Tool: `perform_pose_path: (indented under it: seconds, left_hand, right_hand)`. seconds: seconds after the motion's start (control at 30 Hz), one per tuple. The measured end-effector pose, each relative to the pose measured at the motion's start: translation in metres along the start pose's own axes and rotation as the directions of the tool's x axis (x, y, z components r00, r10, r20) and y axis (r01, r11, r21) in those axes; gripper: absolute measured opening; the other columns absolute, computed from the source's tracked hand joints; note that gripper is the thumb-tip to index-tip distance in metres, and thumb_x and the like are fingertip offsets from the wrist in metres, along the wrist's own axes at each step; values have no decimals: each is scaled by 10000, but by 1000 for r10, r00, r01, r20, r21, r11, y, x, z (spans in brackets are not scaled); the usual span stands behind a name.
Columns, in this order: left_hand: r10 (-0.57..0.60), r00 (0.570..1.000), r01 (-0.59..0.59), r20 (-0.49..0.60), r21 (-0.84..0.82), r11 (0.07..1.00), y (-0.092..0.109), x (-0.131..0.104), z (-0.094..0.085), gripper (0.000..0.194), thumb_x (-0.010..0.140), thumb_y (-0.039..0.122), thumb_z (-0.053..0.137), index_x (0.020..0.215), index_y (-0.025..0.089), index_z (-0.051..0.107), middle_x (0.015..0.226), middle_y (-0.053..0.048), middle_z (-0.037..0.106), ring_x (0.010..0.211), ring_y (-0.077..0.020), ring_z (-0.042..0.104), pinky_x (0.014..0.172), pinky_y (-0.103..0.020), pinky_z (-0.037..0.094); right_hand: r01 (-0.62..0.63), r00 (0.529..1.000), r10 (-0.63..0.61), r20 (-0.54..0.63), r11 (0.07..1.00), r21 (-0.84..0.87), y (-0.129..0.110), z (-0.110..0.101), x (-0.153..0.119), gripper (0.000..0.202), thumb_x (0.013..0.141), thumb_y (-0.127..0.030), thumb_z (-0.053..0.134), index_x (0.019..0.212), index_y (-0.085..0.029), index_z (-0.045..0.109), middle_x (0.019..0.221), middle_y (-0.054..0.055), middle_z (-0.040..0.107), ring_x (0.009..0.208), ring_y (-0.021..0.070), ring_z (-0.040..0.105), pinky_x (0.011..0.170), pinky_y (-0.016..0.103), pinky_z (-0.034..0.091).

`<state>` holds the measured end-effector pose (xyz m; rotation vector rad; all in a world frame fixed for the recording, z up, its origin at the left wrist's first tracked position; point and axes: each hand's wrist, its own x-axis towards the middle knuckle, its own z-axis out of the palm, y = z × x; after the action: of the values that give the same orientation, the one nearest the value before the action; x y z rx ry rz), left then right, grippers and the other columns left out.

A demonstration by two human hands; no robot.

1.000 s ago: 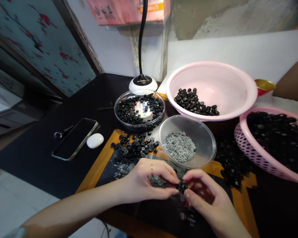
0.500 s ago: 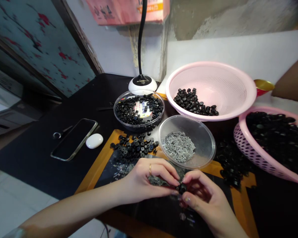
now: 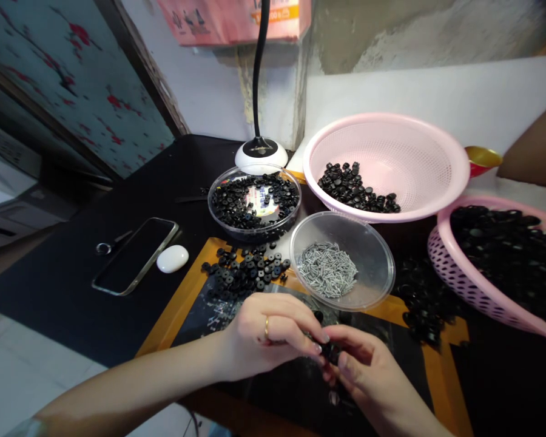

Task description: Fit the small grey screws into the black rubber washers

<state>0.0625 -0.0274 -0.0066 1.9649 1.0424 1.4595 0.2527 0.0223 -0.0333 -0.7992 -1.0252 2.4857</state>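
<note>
Low in the middle of the head view, my left hand (image 3: 266,334), with a gold ring on one finger, has its fingertips closed on a small black part (image 3: 331,352). My right hand (image 3: 368,370) pinches the same part from the other side, thumb and fingers round it. Just beyond the hands stands a clear round tub (image 3: 375,270) with silver metal pins (image 3: 328,269). Loose black discs (image 3: 250,270) lie in a pile beyond my left hand. Fingers partly cover the held part.
A clear dish (image 3: 213,215) of black pieces stands before a white lamp base (image 3: 261,156). Two pink baskets (image 3: 418,152), (image 3: 486,297) hold black parts at the right. A phone (image 3: 136,258) and a white oval object (image 3: 173,258) lie left.
My left fingers have curled further over the black part, and the left thumb has dropped from sight. My right hand has shifted slightly down and left. Black pieces now show behind the fingers.
</note>
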Motion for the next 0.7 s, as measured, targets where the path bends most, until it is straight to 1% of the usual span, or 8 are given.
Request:
perform_pose_path:
  seconds: [0.07,0.17,0.3,0.43,0.57,0.7]
  left_hand:
    - [12,1000,-12,2,17,1000,0,0,0,50,790,108,663,743,125,664,808,-85,739,801,-152,679,751,-272,579]
    - [21,1000,-21,16,17,1000,1,1,1,66,805,110,646,740,116,660,801,-98,737,793,-158,678,738,-276,581]
    - [36,999,-36,17,21,999,1,0,2,81,822,121,627,744,121,652,796,-96,732,794,-157,680,721,-266,581]
    - [49,998,-50,26,44,998,2,-1,2,92,839,132,607,756,128,647,795,-86,731,806,-150,678,726,-254,578]
    - [74,996,-76,41,56,995,2,-4,4,66,837,111,601,791,119,647,809,-98,730,829,-160,675,744,-259,577]
    - [74,996,-75,40,41,996,1,-4,5,54,824,87,609,791,109,645,814,-103,725,823,-165,673,747,-262,572]
  right_hand:
    - [-3,1000,3,22,1000,25,1,1,-1,275,683,-353,790,933,-249,742,766,12,698,630,73,610,618,169,498]
    - [5,997,-9,79,999,50,1,2,0,286,690,-364,781,956,-265,743,774,11,687,644,74,604,622,168,494]
    - [21,995,-23,99,1000,21,1,2,1,294,682,-365,787,943,-236,746,728,5,668,617,66,588,596,150,484]
    - [20,997,-19,76,1000,-14,1,1,2,264,648,-352,811,859,-208,744,676,-4,667,569,62,585,550,139,475]
    - [1,1000,0,26,998,-56,3,0,1,281,650,-376,805,837,-182,724,678,5,677,565,76,597,544,155,484]
    - [-12,1000,11,-7,997,-79,3,0,0,310,650,-389,803,823,-157,693,669,1,664,541,64,582,520,142,466]
